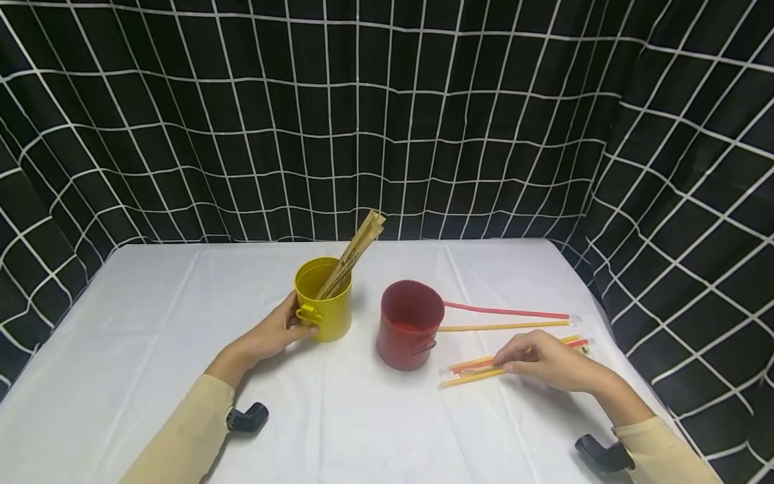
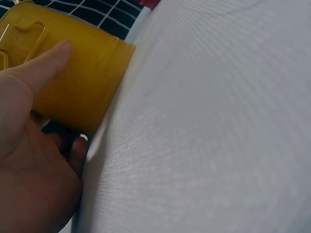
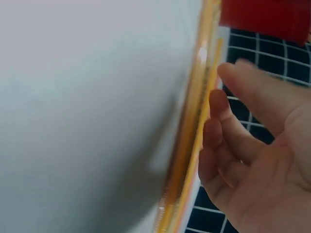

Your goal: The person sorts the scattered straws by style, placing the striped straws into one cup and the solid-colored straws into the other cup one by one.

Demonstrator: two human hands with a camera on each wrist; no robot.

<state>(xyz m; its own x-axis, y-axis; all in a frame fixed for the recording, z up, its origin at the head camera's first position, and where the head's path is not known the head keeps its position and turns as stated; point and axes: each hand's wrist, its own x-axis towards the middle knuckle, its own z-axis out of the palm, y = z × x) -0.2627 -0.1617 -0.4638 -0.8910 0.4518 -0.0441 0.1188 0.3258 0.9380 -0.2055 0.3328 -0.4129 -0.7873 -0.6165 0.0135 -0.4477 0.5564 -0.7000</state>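
Observation:
My left hand [image 1: 269, 336] holds the side of a small yellow metal bucket [image 1: 335, 319], thumb [image 2: 48, 65] laid near its wire handle. Paper-wrapped sticks [image 1: 357, 254] lean out of that bucket toward the right. On the right, my right hand [image 1: 550, 363] hovers low over a bunch of yellow and red drinking straws [image 1: 474, 378] in clear wrappers. In the right wrist view, its loosely bent fingertips [image 3: 212, 133] are right at a yellow straw [image 3: 187, 141], with thumb and fingers apart.
A red metal bucket [image 1: 402, 346] stands between the hands, its inside showing no contents. Behind the bunch lie a separate red straw [image 1: 514, 312] and yellow straw [image 1: 504, 327]. White cloth [image 1: 387, 430] covers the table; black grid curtains [image 1: 338, 121] hang behind and beside it.

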